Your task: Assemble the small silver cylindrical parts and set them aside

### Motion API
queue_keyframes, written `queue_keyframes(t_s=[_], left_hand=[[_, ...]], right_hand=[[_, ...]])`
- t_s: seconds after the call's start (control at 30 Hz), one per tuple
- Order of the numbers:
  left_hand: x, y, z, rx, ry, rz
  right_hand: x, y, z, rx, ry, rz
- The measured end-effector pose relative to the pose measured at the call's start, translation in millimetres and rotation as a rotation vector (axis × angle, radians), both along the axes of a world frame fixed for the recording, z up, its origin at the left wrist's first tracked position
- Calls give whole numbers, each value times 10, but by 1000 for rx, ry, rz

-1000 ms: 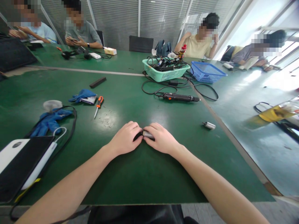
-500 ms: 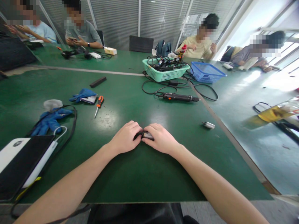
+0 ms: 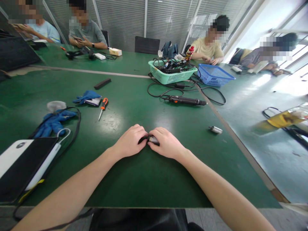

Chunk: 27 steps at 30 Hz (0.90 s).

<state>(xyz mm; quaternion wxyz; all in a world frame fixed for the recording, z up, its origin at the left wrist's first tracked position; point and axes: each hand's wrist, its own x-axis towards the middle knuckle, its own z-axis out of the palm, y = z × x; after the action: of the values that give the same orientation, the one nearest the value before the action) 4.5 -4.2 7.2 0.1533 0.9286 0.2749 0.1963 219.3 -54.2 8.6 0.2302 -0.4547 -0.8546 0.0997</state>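
Both my hands rest on the green table just in front of me, knuckles up and fingertips meeting. My left hand is closed around the black end of a small part. My right hand is closed on the silver metal cylinder of the same small part. Only a short piece of it shows between the two hands; the rest is hidden under my fingers. A second small silver cylinder lies loose on the table to the right.
An orange-handled screwdriver, blue gloves and a white and black device lie at the left. An electric screwdriver with cable, a green basket and a blue basket sit farther back. Other people sit at the far side.
My hands have stayed in the same spot; less of the silver cylinder shows between them than before. The person in the yellow shirt lowered both hands to the table.
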Motion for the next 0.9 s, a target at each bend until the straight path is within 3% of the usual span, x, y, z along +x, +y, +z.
queue_keyframes(t_s=[0.9], left_hand=[[-12,26,-67,-1,-7,-22]], right_hand=[[0,12,-33,-8,14,8]])
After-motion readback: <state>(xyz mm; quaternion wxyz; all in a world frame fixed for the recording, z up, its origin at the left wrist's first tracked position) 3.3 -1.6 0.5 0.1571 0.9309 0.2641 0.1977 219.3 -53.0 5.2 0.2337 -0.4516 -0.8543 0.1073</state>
